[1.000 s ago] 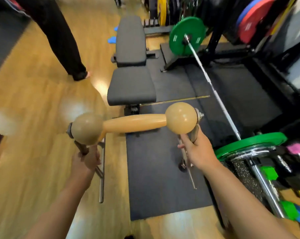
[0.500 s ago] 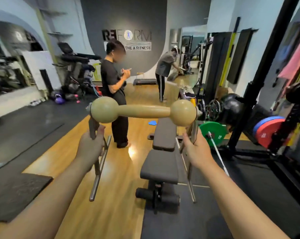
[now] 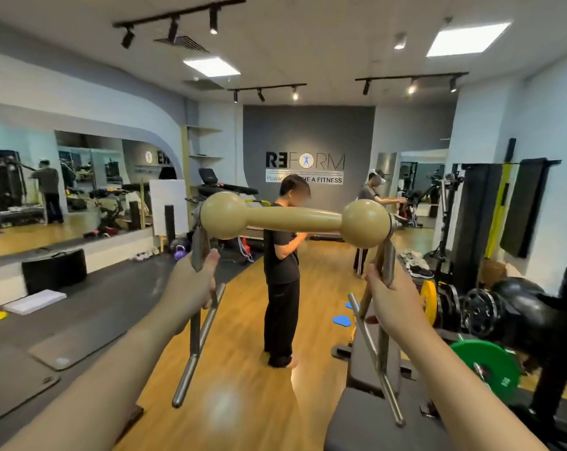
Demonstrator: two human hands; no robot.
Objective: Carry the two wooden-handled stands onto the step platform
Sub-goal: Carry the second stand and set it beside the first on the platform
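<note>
One stand is in view: a tan wooden handle (image 3: 295, 219) with ball ends lies level in front of me, on grey metal legs. My left hand (image 3: 191, 284) is closed around the left leg (image 3: 194, 340). My right hand (image 3: 389, 297) grips the right leg (image 3: 378, 369). The stand hangs in the air, clear of the floor. I see no second stand. A low dark platform (image 3: 326, 237) by the far grey wall is mostly hidden behind the handle.
A person in black (image 3: 282, 271) stands on the wooden floor straight ahead. Another person (image 3: 366, 196) is further back. A black bench (image 3: 366, 415) lies below my right arm, with a green weight plate (image 3: 490, 369) and racks to its right. Grey mats (image 3: 64, 346) cover the left floor.
My view has lifted from the bench and floor to the whole room. The stand stays in both hands and now sits higher against the far wall.
</note>
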